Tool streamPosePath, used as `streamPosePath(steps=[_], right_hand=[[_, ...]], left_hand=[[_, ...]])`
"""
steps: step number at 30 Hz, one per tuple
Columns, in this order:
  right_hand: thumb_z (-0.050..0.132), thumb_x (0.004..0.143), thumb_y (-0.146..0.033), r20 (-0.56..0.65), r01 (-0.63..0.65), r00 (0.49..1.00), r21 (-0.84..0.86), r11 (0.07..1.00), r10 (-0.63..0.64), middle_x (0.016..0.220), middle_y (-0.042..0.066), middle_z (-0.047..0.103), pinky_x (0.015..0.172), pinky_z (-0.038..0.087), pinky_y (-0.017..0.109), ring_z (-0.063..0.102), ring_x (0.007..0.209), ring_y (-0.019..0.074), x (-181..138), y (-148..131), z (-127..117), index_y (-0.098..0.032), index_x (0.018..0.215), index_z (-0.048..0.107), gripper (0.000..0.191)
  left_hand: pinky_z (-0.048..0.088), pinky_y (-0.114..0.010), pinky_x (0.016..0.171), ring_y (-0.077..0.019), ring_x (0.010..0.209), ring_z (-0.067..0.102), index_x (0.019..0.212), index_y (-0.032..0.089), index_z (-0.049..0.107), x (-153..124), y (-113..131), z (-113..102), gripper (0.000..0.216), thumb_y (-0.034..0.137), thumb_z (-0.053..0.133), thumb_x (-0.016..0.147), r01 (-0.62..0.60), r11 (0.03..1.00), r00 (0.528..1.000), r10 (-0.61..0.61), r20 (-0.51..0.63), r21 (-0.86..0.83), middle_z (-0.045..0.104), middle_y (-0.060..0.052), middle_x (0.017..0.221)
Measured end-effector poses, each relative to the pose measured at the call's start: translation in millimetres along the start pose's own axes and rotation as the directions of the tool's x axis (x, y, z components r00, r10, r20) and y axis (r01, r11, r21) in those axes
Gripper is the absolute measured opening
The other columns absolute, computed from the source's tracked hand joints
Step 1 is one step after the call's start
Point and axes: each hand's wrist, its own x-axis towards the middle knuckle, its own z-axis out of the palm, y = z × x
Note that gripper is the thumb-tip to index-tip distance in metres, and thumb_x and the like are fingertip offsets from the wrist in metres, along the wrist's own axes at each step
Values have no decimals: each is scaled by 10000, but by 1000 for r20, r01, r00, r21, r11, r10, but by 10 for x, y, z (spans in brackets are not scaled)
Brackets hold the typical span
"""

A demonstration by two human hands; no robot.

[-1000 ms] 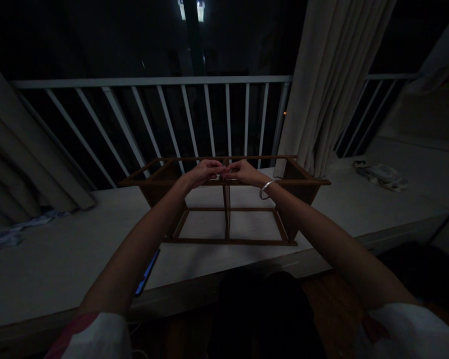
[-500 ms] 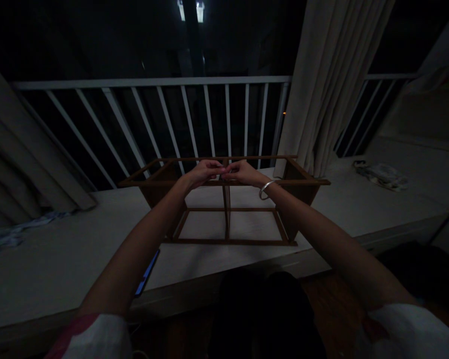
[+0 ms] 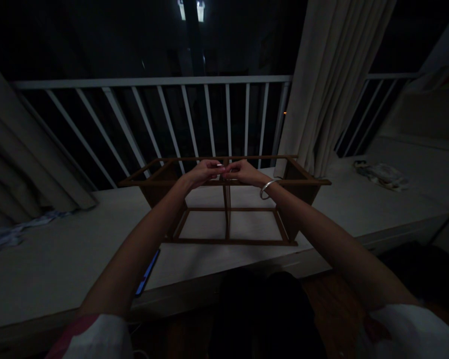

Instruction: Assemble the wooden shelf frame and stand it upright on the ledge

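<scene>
A brown wooden frame, shelf-like with a middle divider (image 3: 226, 219), lies on the pale window ledge (image 3: 194, 262). Over its upper front rail, my left hand (image 3: 204, 172) and my right hand (image 3: 247, 173) meet fingertip to fingertip. Both are closed in a pinch. A thin, shiny sliver shows at the left fingertips, too small and dark to name. Whatever the right fingers hold, if anything, is hidden. Around my right wrist sits a silver bangle (image 3: 266, 189).
White railing (image 3: 153, 82) runs behind the frame, before a dark window. Curtains (image 3: 325, 85) hang on both sides. A phone or tablet with a lit screen (image 3: 146, 274) lies by my left forearm. Crumpled cloth (image 3: 383, 175) rests on the ledge at right, another cloth (image 3: 11, 234) at left.
Both hands stay at almost the same spot above the rail. The shiny sliver at the left fingertips shows a little more clearly now.
</scene>
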Motion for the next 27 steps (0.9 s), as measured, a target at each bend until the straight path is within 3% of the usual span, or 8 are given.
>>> streamPosePath(steps=[9,21,27], right_hand=[[644,583,-327,9,14,1000,13,1000,-14,646,9,580,555,360,213,478,580,75,16,39,-2,-79,742,617,296],[649,569,-335,-4,-12,1000,-3,1000,12,598,-8,552,520,331,205,448,542,61,13,15,0,-76,702,600,295],[638,589,-328,-9,-6,1000,-24,1000,6,640,7,577,538,346,204,459,560,67,9,-1,6,-78,765,622,306]], left_hand=[[316,-174,470,-57,564,495,736,104,599,37,-30,-10,271,271,709,553,24,999,999,-25,-25,-36,571,-19,677],[297,-163,449,-33,502,451,698,99,583,68,-66,-32,249,245,720,550,-5,1000,1000,5,-22,-2,544,-2,620],[300,-177,458,-46,512,455,656,96,587,39,-32,-6,239,266,716,548,-15,1000,999,16,-28,19,558,-13,604]])
